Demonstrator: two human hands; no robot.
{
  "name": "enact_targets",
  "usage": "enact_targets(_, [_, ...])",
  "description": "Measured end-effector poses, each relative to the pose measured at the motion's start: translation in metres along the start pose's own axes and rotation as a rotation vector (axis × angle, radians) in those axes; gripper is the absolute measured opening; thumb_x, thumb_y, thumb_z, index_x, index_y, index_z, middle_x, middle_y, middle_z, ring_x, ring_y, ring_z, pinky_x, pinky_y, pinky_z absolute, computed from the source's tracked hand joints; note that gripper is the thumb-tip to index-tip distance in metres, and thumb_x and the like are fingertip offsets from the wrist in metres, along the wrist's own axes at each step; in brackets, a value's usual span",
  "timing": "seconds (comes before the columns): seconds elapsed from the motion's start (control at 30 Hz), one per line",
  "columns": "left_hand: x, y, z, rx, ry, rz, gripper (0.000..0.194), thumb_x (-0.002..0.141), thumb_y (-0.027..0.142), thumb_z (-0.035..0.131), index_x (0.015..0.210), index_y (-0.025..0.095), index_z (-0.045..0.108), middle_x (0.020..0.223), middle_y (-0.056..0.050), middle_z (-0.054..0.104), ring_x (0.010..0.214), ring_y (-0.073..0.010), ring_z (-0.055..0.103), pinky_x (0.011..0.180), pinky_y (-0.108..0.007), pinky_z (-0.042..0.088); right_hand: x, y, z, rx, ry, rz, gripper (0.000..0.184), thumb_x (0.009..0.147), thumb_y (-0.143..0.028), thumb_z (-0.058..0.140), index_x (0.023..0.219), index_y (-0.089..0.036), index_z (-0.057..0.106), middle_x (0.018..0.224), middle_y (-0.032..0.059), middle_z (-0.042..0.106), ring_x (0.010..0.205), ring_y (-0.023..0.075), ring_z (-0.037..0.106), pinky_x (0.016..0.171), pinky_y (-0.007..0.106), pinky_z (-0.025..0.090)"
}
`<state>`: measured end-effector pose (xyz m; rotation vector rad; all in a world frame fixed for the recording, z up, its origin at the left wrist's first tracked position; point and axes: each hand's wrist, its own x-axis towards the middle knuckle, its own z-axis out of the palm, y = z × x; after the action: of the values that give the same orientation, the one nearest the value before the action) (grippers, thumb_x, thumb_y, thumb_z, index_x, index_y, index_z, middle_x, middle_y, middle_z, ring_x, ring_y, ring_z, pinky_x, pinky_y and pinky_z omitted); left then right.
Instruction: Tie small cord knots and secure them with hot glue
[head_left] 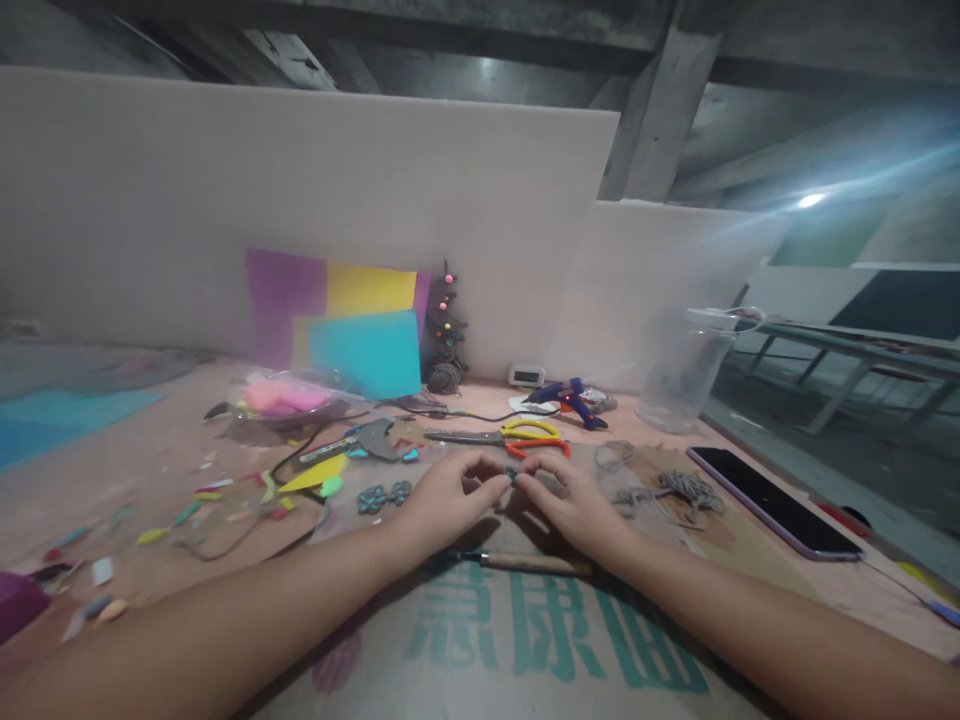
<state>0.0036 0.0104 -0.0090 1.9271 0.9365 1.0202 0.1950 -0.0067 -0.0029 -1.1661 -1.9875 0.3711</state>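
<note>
My left hand [463,492] and my right hand [562,497] meet over the middle of the table. Thumb and forefinger of each are pinched on one small dark grey piece [511,474], mostly covered by the fingertips, so its kind cannot be made out. Just below them lies a wooden-handled tool [536,564] with a thin dark metal end. Left of my left hand sit small grey looped pieces with blue in them [383,497]. Beyond the fingers are scissors [529,437] with yellow and orange handles. A bundle of grey cord [686,492] lies to the right of my right hand.
A blue glue gun [571,396] and a small white digital clock [526,375] stand at the back. A phone [772,503] and a clear plastic bucket [679,375] are at right. Coloured scraps [154,537], a pink-filled bag [285,397] and coloured sheets [367,352] occupy the left.
</note>
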Motion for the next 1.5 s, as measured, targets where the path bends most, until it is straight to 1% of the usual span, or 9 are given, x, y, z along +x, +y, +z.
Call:
enact_targets(0.3, [0.0,0.0077,-0.0029,0.082,0.009,-0.003,0.015,0.084,0.028,0.056,0.081,0.015,0.063,0.081,-0.003,0.066,0.077,-0.0161,0.062,0.07,-0.025,0.048,-0.0017,-0.0006,0.0003,0.001,-0.059,-0.016,0.022,0.091,-0.036,0.051,0.081,-0.019,0.059,0.084,0.0054,0.066,0.083,0.0208,0.06,0.079,0.035,0.046])
enact_targets(0.5, [0.0002,0.0088,-0.0016,0.079,0.019,0.015,0.016,0.085,0.028,0.055,0.08,0.014,0.062,0.08,-0.003,0.066,0.076,-0.016,0.062,0.069,-0.025,0.049,-0.0015,0.0019,0.0011,0.027,-0.058,-0.007,0.023,0.091,-0.038,0.05,0.091,-0.019,0.063,0.093,0.0064,0.068,0.092,0.022,0.06,0.086,0.036,0.045])
enact_targets(0.67, [-0.0004,0.0032,-0.0009,-0.013,-0.018,-0.012,0.019,0.085,0.031,0.056,0.09,0.015,0.065,0.089,-0.005,0.067,0.078,-0.0171,0.064,0.068,-0.026,0.051,-0.001,0.001,0.0011,0.008,-0.052,0.021,0.022,0.09,-0.036,0.051,0.081,-0.018,0.06,0.085,0.0053,0.067,0.086,0.0215,0.061,0.081,0.035,0.045])
enact_targets(0.77, [-0.0008,0.0008,-0.001,-0.035,-0.027,0.006,0.021,0.082,0.027,0.061,0.1,0.016,0.066,0.095,-0.005,0.069,0.087,-0.0182,0.064,0.075,-0.027,0.051,-0.001,-0.0017,-0.0001,0.034,-0.041,0.03,0.021,0.09,-0.034,0.05,0.08,-0.018,0.06,0.082,0.0043,0.067,0.083,0.0201,0.061,0.079,0.033,0.045])
enact_targets(0.83, [-0.0008,0.0006,-0.0013,-0.038,-0.035,0.026,0.022,0.082,0.026,0.061,0.101,0.017,0.066,0.094,-0.004,0.069,0.086,-0.0175,0.064,0.076,-0.027,0.051,-0.0009,-0.0031,-0.0008,0.049,-0.042,0.026,0.021,0.089,-0.034,0.05,0.079,-0.018,0.059,0.081,0.0036,0.066,0.081,0.0192,0.061,0.078,0.031,0.045])
enact_targets(1.03, [-0.0002,-0.0005,-0.0024,0.014,-0.038,0.04,0.013,0.083,0.026,0.059,0.09,0.017,0.066,0.086,0.0,0.068,0.079,-0.0146,0.063,0.071,-0.024,0.048,-0.0004,-0.0012,-0.0006,0.041,-0.051,0.026,0.018,0.089,-0.033,0.052,0.081,-0.019,0.06,0.083,0.003,0.066,0.082,0.0181,0.061,0.079,0.03,0.044])
enact_targets(1.23, [-0.0006,0.0026,-0.0021,0.049,-0.023,-0.01,0.019,0.085,0.034,0.056,0.081,0.016,0.061,0.08,-0.001,0.067,0.074,-0.0153,0.063,0.066,-0.024,0.047,-0.001,0.0011,0.0004,0.017,-0.038,-0.016,0.016,0.088,-0.031,0.054,0.081,-0.019,0.061,0.081,0.0026,0.066,0.08,0.0171,0.06,0.075,0.028,0.045])
enact_targets(1.4, [-0.0012,0.0062,-0.0023,0.051,-0.012,-0.047,0.019,0.084,0.033,0.056,0.077,0.016,0.059,0.075,-0.002,0.065,0.07,-0.0158,0.061,0.063,-0.024,0.046,-0.0009,-0.0013,-0.0011,0.018,-0.069,-0.031,0.017,0.089,-0.031,0.054,0.08,-0.018,0.062,0.082,0.003,0.067,0.081,0.0175,0.062,0.077,0.029,0.046])
enact_targets(1.5, [-0.0014,0.0071,-0.0028,0.073,-0.007,-0.028,0.019,0.084,0.032,0.056,0.074,0.016,0.059,0.075,-0.002,0.064,0.072,-0.0159,0.061,0.065,-0.025,0.045,-0.0002,-0.0022,-0.0017,0.051,-0.072,-0.003,0.018,0.089,-0.034,0.056,0.091,-0.019,0.064,0.09,0.0041,0.069,0.087,0.0184,0.063,0.08,0.03,0.047])
